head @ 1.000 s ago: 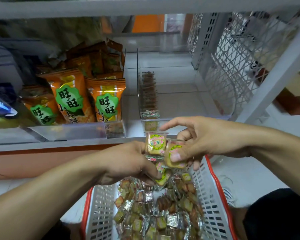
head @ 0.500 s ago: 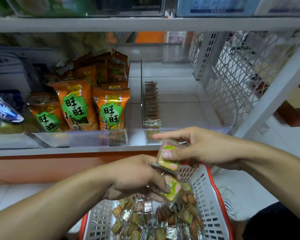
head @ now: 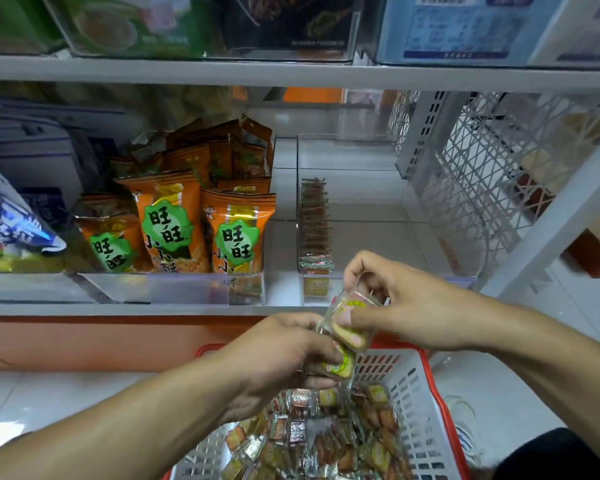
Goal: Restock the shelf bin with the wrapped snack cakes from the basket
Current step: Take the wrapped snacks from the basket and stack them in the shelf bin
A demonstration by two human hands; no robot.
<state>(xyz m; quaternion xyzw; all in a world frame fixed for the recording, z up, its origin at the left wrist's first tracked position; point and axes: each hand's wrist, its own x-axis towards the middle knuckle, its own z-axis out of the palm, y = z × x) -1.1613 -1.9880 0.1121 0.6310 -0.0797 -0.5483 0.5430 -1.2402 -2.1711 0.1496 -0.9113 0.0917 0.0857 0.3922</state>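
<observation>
White shelving fills the background, its clear shelf bin [head: 361, 209] holding one row of cakes. Above the basket [head: 426, 410], the right hand [head: 406, 306] pinches seemingly two wrapped snack cakes [head: 349, 323]; the left hand [head: 284, 355] grips a third cake [head: 338, 365] just below.

Legible: "旺旺" in white on green badges of three orange snack bags [head: 238, 237] in the left shelf bin; "小小酥" beneath on the middle bag. Barcode on blue carton [head: 465, 26], upper shelf, digits unreadable. Print on wrapped snack cakes [head: 349, 318] too blurred to read.
</observation>
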